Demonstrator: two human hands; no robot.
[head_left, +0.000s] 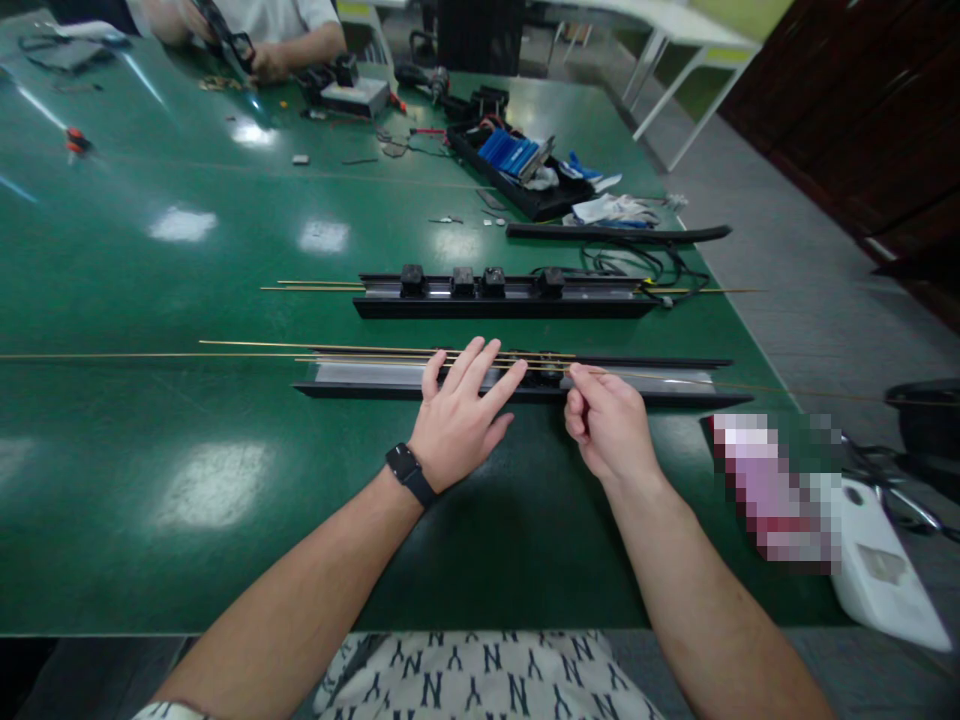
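Observation:
My left hand (pixel 469 410) lies spread over a black-edged metal channel (pixel 367 373), its fingers across several thin brass-coloured rods (pixel 255 345) that run along the channel. To its right, my right hand (pixel 611 415) pinches a thin rod (pixel 697 381), which stretches off past the table's right edge. Dark blocks (pixel 546 368) sit inside the channel between my hands, partly hidden by the rods and fingers. Behind lies a second channel (pixel 502 308) with several black blocks (pixel 463 282) in it and thin rods sticking out at both ends.
On the green table (pixel 225 560), a black cable (pixel 667 265) and a black strip (pixel 619 234) lie behind the channels. A black tray (pixel 540 205) holds blue parts. Across the table, a person (pixel 277 40) handles a tool. A white object (pixel 885 570) is at right.

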